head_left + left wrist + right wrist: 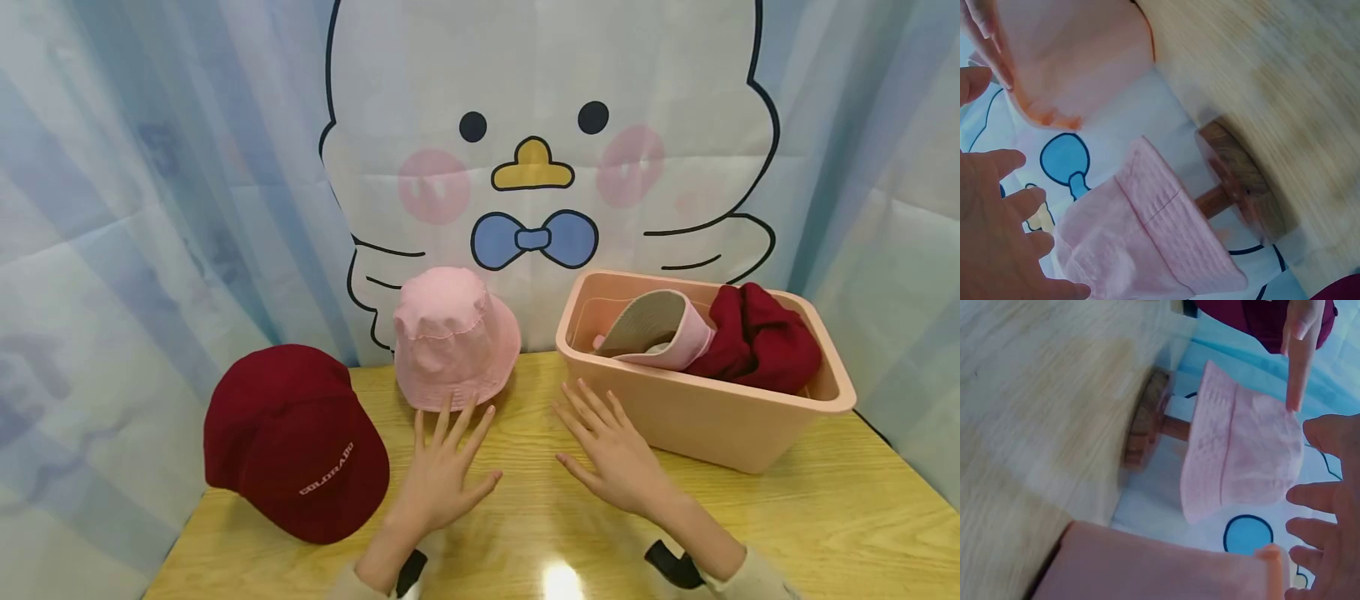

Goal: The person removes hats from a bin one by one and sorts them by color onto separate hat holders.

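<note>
In the head view a pink bucket hat (450,333) sits at the back of the table; the wrist views show it on a wooden stand (1241,181) with a round base. My left hand (444,475), fingers spread, is in front of this hat, fingertips overlapping its brim in the head view. To the right, my right hand (611,454) is spread with nothing in it, close to the front left corner of a peach plastic bin (690,417). Inside the bin lie a pink hat (686,337) and a dark red cloth item (765,342).
A dark red cap (292,433) lettered COLORADO stands at the left, raised above the table's edge. Behind the wooden table (525,533) hangs a curtain (540,75) printed with a cartoon bird; more curtain closes off both sides.
</note>
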`<state>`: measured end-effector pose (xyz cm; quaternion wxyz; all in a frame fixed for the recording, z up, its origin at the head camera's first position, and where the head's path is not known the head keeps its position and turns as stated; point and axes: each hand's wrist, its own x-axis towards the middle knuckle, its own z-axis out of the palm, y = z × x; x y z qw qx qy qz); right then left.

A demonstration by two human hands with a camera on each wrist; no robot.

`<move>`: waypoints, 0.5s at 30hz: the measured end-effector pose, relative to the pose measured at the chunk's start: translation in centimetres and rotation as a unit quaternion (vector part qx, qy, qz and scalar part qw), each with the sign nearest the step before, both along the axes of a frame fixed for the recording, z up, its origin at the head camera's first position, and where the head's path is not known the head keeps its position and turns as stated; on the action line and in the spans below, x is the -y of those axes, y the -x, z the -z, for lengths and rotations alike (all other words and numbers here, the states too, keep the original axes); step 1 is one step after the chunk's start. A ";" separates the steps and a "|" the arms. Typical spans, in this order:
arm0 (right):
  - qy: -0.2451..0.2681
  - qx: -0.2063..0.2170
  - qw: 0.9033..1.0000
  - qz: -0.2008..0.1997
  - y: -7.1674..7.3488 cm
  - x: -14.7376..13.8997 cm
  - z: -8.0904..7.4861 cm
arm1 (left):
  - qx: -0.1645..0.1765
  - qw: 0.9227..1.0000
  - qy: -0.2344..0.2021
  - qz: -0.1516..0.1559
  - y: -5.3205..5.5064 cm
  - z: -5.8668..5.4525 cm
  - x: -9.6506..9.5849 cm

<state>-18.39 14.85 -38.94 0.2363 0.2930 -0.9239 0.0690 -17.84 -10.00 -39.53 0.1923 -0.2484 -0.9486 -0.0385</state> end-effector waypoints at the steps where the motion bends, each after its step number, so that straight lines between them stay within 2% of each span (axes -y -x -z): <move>1: 0.003 -0.009 1.000 -0.005 0.0 -0.2 -0.2 | 0.004 1.000 -0.001 0.003 0.0 -0.2 0.0; 6: 0.031 -0.051 0.997 -0.040 0.3 -1.3 -1.6 | 0.015 1.000 -0.001 0.019 0.6 -1.2 0.1; 11: 0.059 -0.123 0.987 -0.087 0.7 -3.2 -3.0 | 0.012 0.999 0.000 0.038 1.5 -2.6 -0.1; 15: 0.075 -0.152 0.981 -0.091 0.8 -5.3 -4.1 | -0.006 0.998 -0.010 0.058 2.4 -3.8 -0.6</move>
